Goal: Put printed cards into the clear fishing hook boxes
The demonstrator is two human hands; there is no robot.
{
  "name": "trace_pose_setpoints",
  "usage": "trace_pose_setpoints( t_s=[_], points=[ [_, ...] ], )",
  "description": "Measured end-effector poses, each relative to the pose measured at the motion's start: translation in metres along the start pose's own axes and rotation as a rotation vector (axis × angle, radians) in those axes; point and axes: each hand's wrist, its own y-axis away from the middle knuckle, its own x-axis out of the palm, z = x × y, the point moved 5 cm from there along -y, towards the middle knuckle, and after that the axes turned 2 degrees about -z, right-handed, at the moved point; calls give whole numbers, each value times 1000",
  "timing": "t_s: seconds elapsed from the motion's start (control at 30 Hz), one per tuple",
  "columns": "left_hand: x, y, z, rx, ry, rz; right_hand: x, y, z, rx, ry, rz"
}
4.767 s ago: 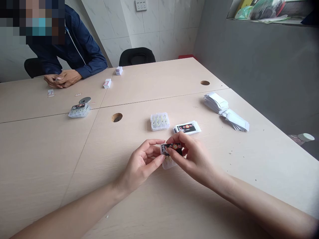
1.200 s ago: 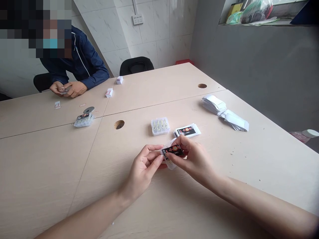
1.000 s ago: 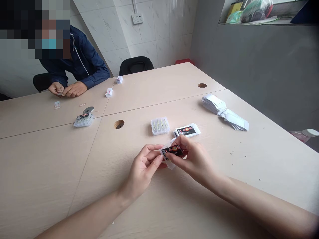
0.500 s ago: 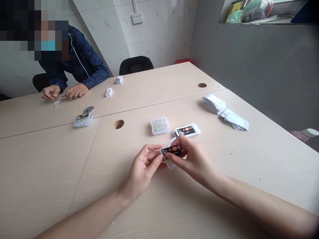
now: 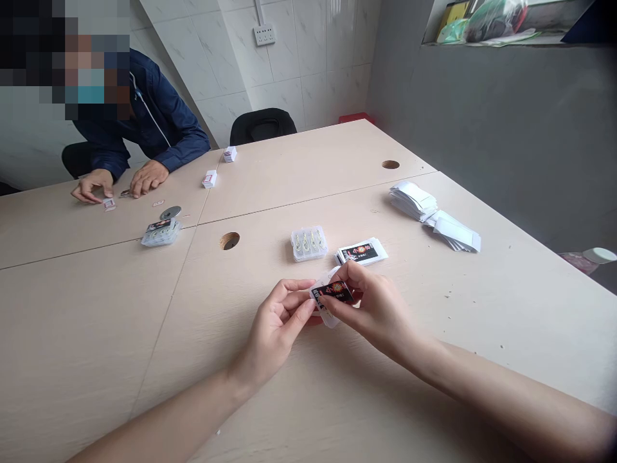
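Between my hands is a small clear plastic box (image 5: 330, 317) with a black printed label (image 5: 337, 291) over it. My left hand (image 5: 277, 317) grips the box at its left side, thumb at the label's lower left corner. The fingers and thumb of my right hand (image 5: 373, 302) pinch the label and the box's right side. Something red shows beneath the box, mostly hidden. Just beyond my hands lie a clear case (image 5: 309, 244) of metal pieces in compartments and a stack of white cards with black labels (image 5: 362, 251).
White paper stacks (image 5: 413, 201) lie at the right on the table (image 5: 270, 411). Clear boxes (image 5: 160, 233), a metal disc (image 5: 170, 212) and small card stacks (image 5: 209, 179) are at the left. Across the table sits a person in a blue jacket (image 5: 168, 122), hands on the tabletop.
My hands and the box have hardly moved. The other person's hand at the far left has shifted down to a small card on the table.
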Motion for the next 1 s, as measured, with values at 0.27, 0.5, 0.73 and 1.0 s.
trace_pose_setpoints(
  t_s=[0.27, 0.5, 0.73, 1.0],
  points=[
    [0, 0, 0, -2, -1, -1, 0, -1, 0, -1, 5, -2],
    [0, 0, 0, -1, 6, -7, -1, -1, 2, -2, -12, -3],
    [0, 0, 0, -5, 0, -14, -1, 0, 2, 1, -12, 2],
    [-1, 1, 0, -5, -5, -14, 0, 0, 3, 1, -33, 1]
  ],
)
